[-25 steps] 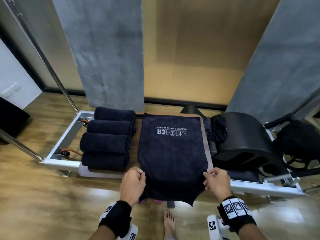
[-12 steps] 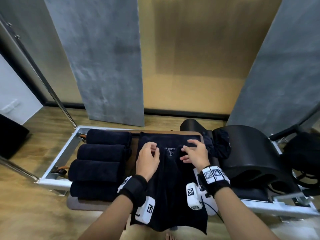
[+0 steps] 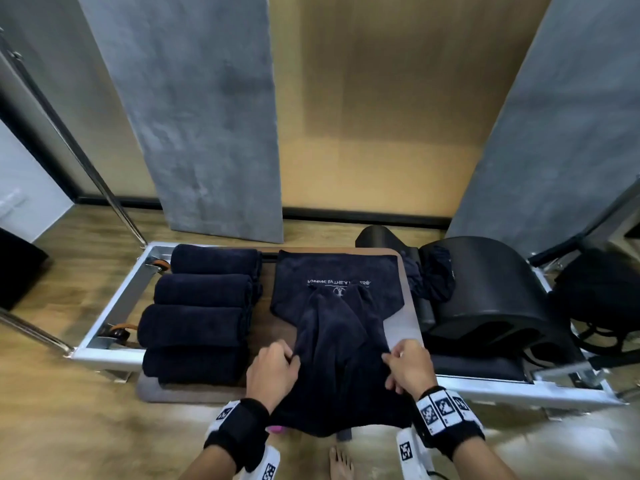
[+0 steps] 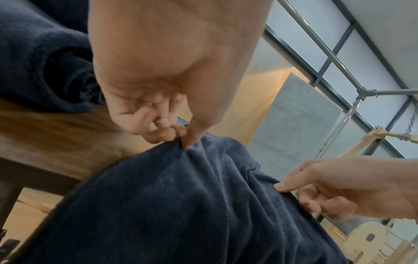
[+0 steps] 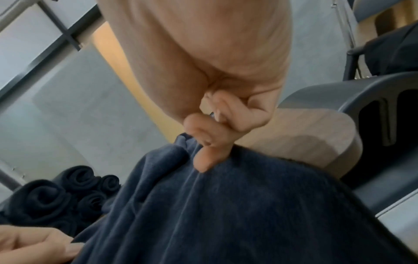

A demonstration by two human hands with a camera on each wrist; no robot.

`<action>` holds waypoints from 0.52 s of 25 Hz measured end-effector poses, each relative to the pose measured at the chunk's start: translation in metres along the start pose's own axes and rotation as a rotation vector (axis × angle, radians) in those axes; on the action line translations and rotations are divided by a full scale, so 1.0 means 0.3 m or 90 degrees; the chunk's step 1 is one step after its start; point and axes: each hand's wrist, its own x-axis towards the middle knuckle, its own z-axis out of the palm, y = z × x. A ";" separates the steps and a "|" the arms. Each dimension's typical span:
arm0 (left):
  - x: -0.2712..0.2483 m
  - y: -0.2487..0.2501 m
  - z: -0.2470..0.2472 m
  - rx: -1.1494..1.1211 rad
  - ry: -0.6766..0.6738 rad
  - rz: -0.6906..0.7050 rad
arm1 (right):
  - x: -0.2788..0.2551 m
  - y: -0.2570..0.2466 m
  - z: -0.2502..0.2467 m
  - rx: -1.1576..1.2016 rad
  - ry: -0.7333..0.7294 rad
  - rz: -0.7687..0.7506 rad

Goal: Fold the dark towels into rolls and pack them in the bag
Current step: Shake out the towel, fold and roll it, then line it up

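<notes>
- Head view, nearest: bare foot on the wooden floor, below the hanging towel hem.
- Just above, left hand pinching the left edge of the dark towel between thumb and curled fingers; same pinch seen close in the left wrist view.
- Opposite, right hand gripping the towel's right edge, thumb pressed on the cloth, fingers curled under; confirmed in the right wrist view.
- Towel bunched and narrowed between both hands, near end draped over the edge of the surface, far end lying flat with white lettering showing.
- Left of it, four rolled towels in a row, side by side and touching, on the same surface.
- Metal frame around the surface's left end.
- Right of the spread towel, a crumpled dark cloth against a black curved barrel.
- Far right, dark bag, partly cut off.
- Farthest back, grey wall panels and a wood panel between them.
</notes>
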 end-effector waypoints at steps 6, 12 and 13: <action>-0.001 0.063 -0.022 -0.546 0.064 0.005 | -0.040 -0.056 -0.041 0.383 0.088 -0.095; -0.170 -0.085 0.075 -0.060 0.063 0.288 | -0.178 0.151 0.008 0.002 0.152 -0.258; -0.193 -0.105 0.080 -0.026 0.037 0.295 | -0.199 0.181 0.015 -0.050 0.150 -0.289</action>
